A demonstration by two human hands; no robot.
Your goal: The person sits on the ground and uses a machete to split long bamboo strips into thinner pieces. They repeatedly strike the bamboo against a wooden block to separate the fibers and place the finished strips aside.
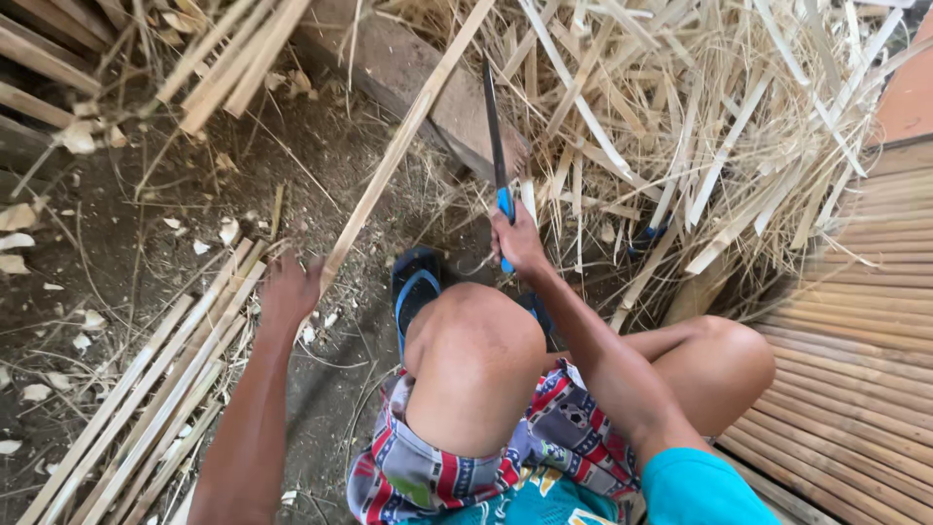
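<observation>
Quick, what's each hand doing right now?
Left hand: closed on a long bamboo strip.
Right hand: gripping a blue-handled knife.

A long bamboo strip [403,141] was held at its near end by the left hand [289,290], slanting away beyond the fingers. A knife [497,146] was gripped in the right hand [520,243], its blade extended beyond the fingertips, just right of the strip. Split slats [146,389] were laid left of the left fingers.

A long pale bamboo strip [398,146] slants from seven o'clock up toward one o'clock; the dark-bladed knife [496,146] with blue handle stands nearly upright, tip at twelve.
</observation>
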